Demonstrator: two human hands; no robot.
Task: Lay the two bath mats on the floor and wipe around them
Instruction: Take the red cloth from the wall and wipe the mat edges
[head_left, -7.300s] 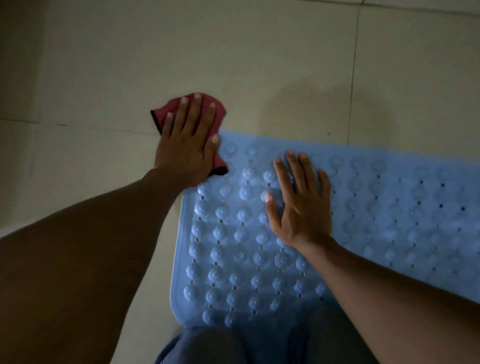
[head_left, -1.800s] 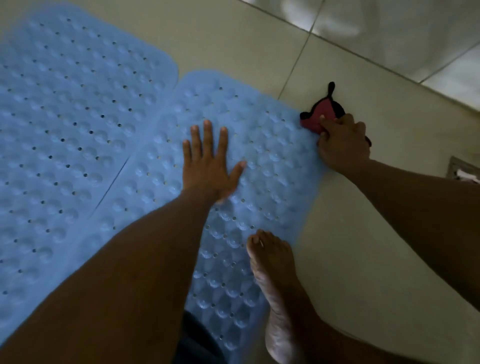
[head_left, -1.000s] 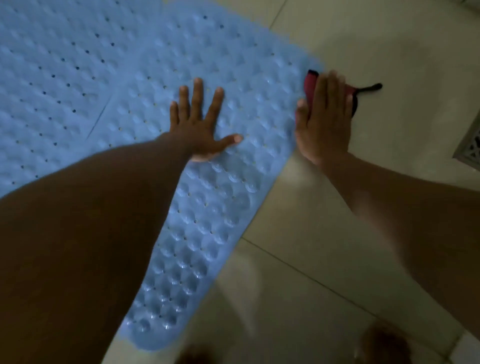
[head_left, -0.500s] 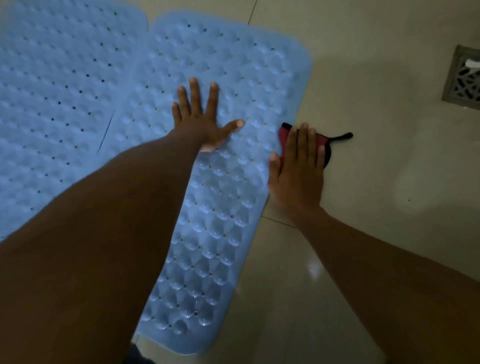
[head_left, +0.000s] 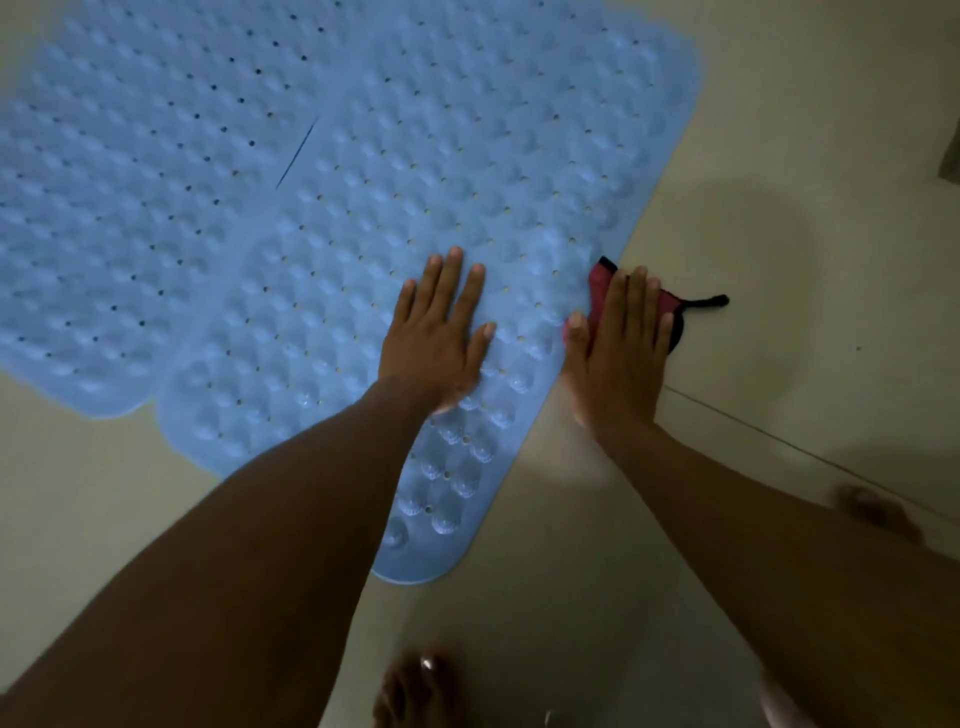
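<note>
Left hand (head_left: 436, 338): spread flat on bumpy blue rubber mat (head_left: 519, 156).
Right hand (head_left: 618, 358): flat, pressing red cloth (head_left: 601, 288) beside mat's edge.
Bottom centre: bare foot (head_left: 410, 691).

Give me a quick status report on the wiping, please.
Left hand flat on right-hand mat. Right hand presses red cloth on floor beside its edge. Nothing blocking.

Red wiping cloth (head_left: 598, 291): mostly covered by the right hand (head_left: 618, 353).
Left light-blue studded rubber bath mat (head_left: 130, 208): cut off by the left and top edges.
Bare foot (head_left: 410, 686): cropped by the bottom edge, blurred.
Dark object (head_left: 953, 161): cropped at the right edge and cannot be identified.
</note>
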